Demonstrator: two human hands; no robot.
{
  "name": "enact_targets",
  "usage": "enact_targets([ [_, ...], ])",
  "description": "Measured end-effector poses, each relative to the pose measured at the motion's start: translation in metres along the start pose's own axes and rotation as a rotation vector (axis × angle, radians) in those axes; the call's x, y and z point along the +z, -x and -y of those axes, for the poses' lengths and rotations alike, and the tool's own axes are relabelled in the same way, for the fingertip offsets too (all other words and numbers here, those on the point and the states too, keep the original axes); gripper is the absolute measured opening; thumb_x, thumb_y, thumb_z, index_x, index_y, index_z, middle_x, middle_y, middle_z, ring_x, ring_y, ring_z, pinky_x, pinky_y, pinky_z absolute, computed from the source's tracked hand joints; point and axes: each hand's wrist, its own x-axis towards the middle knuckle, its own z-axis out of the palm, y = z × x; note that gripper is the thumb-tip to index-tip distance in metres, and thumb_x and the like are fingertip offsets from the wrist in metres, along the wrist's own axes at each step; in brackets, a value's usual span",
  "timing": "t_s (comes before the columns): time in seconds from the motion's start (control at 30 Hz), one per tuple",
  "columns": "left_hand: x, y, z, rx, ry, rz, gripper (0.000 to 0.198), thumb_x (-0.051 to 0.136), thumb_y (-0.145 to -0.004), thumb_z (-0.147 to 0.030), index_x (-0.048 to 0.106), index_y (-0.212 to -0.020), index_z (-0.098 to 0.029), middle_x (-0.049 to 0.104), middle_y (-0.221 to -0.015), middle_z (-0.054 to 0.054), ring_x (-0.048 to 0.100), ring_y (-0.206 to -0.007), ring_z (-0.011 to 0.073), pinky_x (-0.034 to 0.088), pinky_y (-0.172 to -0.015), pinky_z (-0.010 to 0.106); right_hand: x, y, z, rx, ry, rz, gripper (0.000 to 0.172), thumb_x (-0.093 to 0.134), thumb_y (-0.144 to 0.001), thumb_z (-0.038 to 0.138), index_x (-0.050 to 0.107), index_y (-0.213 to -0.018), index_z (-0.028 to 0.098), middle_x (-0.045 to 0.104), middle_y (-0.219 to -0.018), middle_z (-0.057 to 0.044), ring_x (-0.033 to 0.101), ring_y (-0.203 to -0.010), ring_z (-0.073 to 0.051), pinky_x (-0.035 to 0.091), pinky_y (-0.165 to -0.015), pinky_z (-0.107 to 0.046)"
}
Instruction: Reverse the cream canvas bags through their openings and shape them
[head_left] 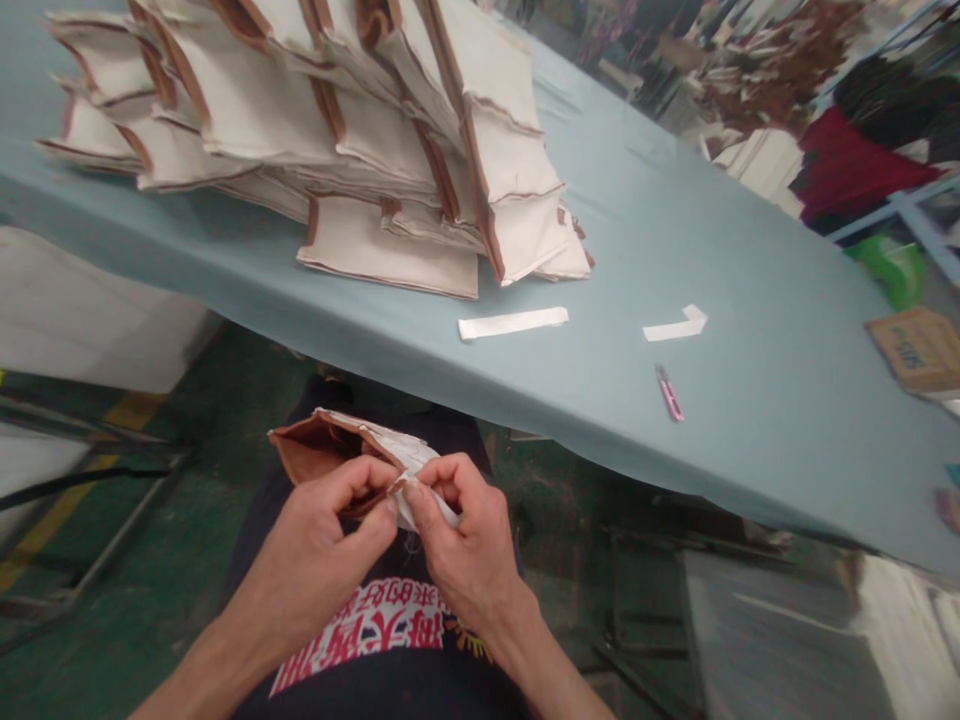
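Note:
Over my lap I hold a sewn fabric piece (307,452), white outside with a brown lining that shows at its open mouth. My left hand (330,530) pinches its edge between thumb and fingers. Close beside it, my right hand (461,530) grips the white part of the same piece, fingertips nearly touching the left ones. What lies right between the fingertips is too small to make out. Loose threads hang below the right fingers.
A blue-covered table (600,400) runs across in front of me. It bears a heap of white pieces with brown edging (390,240), two white strips (514,323), pink thread snips (669,393) and a cardboard box (916,350). A grey surface (772,630) stands lower right.

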Motion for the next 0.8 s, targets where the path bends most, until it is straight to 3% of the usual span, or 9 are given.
enact_targets([
  [0.13,0.003,0.003,-0.001,-0.016,-0.018,-0.049,0.025,0.061,-0.088,-0.04,0.077,-0.081,-0.023,0.079,-0.071,0.0,0.071,-0.063,0.0207,0.052,-0.062,0.029,0.003,0.002,-0.006,0.184,-0.245,0.09,0.032,0.076,-0.097,0.051,0.059,-0.096,0.024,0.056,-0.063,0.009,0.044,-0.052,-0.011,0.031,-0.054,-0.024],
  [0.27,0.003,0.007,0.008,-0.021,-0.035,-0.001,0.02,0.06,-0.088,-0.033,0.075,-0.078,-0.023,0.073,-0.067,-0.002,0.064,-0.06,0.0184,0.047,-0.059,0.028,0.002,-0.007,-0.014,0.433,-0.629,0.359,0.061,0.091,-0.081,0.072,0.056,-0.096,0.025,0.055,-0.062,0.011,0.039,-0.049,-0.008,0.031,-0.05,-0.021],
  [0.4,0.007,0.005,0.016,-0.095,0.096,0.03,0.016,0.062,-0.082,-0.032,0.067,-0.07,-0.022,0.062,-0.062,-0.004,0.052,-0.058,0.0151,0.038,-0.056,0.026,0.002,-0.019,-0.025,0.557,-0.732,0.539,0.07,0.102,-0.065,0.072,0.055,-0.082,0.023,0.048,-0.056,0.013,0.03,-0.046,-0.005,0.022,-0.045,-0.019],
  [0.53,0.004,-0.007,0.014,-0.137,0.229,0.073,0.021,0.059,-0.078,-0.039,0.057,-0.063,-0.024,0.049,-0.056,-0.006,0.039,-0.052,0.0123,0.033,-0.052,0.025,0.007,-0.027,-0.033,0.52,-0.787,0.695,0.068,0.097,-0.072,0.074,0.049,-0.081,0.026,0.035,-0.049,0.018,0.019,-0.043,-0.005,0.017,-0.043,-0.019],
  [0.7,-0.013,-0.016,0.001,-0.142,0.236,0.219,0.02,0.06,-0.072,-0.04,0.06,-0.063,-0.023,0.056,-0.058,-0.004,0.042,-0.053,0.012,0.034,-0.051,0.024,0.003,-0.026,-0.03,0.329,-0.626,0.696,0.06,0.086,-0.087,0.075,0.049,-0.087,0.027,0.049,-0.054,0.014,0.035,-0.045,-0.008,0.03,-0.045,-0.02],
  [0.8,-0.019,-0.017,-0.004,-0.134,0.228,0.284,0.017,0.062,-0.071,-0.038,0.062,-0.065,-0.022,0.058,-0.061,-0.004,0.044,-0.057,0.0127,0.036,-0.053,0.023,-0.005,-0.023,-0.023,0.197,-0.519,0.644,0.053,0.074,-0.098,0.073,0.048,-0.089,0.027,0.048,-0.06,0.012,0.038,-0.051,-0.01,0.032,-0.05,-0.021],
])
